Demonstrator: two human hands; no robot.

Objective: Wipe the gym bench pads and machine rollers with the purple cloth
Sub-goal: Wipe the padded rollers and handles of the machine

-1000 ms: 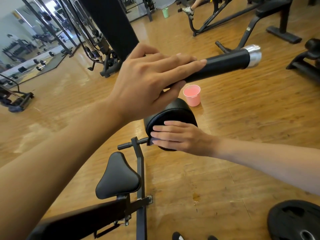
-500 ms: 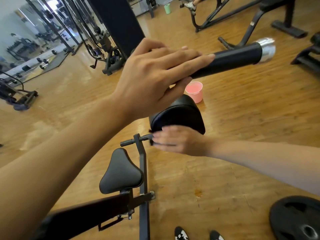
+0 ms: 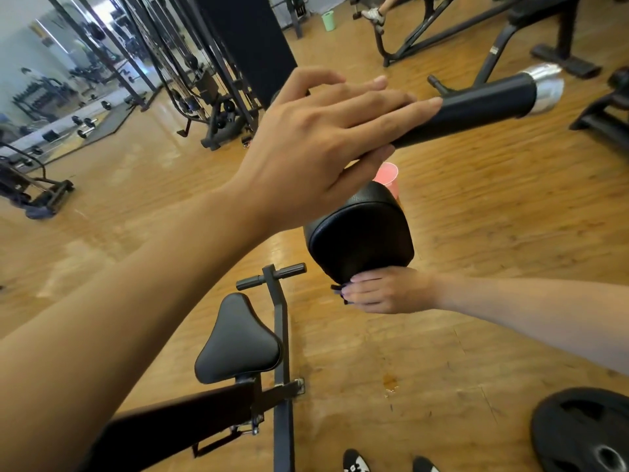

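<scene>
At centre frame, left hand [image 3: 326, 144] laid flat along the top of a black padded bar [image 3: 476, 107], fingers straight and close together, thumb straight beneath the bar. Chrome cap [image 3: 544, 88] on the bar's far end at upper right.

Below and slightly right, black roller pad [image 3: 360, 240], end face toward the camera. Right hand [image 3: 388, 289] against the pad's lower edge, reaching in from the right side of the frame, fingers straight and pressed together, pointing left.

Purple cloth [image 3: 340, 291] almost wholly hidden under those fingers: only a thin dark-purple sliver at the fingertips, touching the pad's bottom rim, well below the left hand. Extent of cloth between palm and pad: impossible to tell.

Behind the roller pad, partly hidden, a pink cup [image 3: 386, 175] on the wooden floor [image 3: 476, 233]. Lower centre, a black seat pad [image 3: 238, 338]; lower right corner, a weight plate [image 3: 585, 434].
</scene>
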